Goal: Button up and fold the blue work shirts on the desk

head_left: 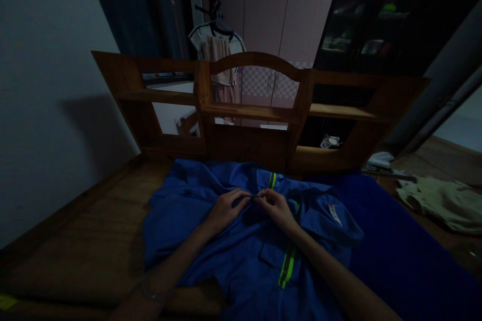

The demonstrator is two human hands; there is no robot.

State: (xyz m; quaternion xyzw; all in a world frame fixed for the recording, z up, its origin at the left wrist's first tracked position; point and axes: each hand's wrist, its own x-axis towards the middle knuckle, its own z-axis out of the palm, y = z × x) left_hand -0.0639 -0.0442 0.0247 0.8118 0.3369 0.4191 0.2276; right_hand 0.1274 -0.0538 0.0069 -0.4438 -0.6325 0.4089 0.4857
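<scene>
A blue work jacket [203, 200] with yellow-green reflective strips lies spread and wrinkled over the wooden bed boards. My left hand [228, 206] pinches a fold of it near the middle, thumb and fingers together. Close beside it, my right hand [276, 206] pinches the same raised edge, fingertips almost meeting the left ones. A reflective strip [288, 266] runs below my right wrist, and a white label [334, 214] shows on the jacket's right part. Whether a button sits between the fingertips is too dark and small to tell.
Behind the jacket stands a wooden headboard [248, 110] with open shelves. A darker blue cloth [391, 241] covers the boards at right. Pale folded fabric [444, 203] lies farther right. A white wall [56, 110] borders the left side.
</scene>
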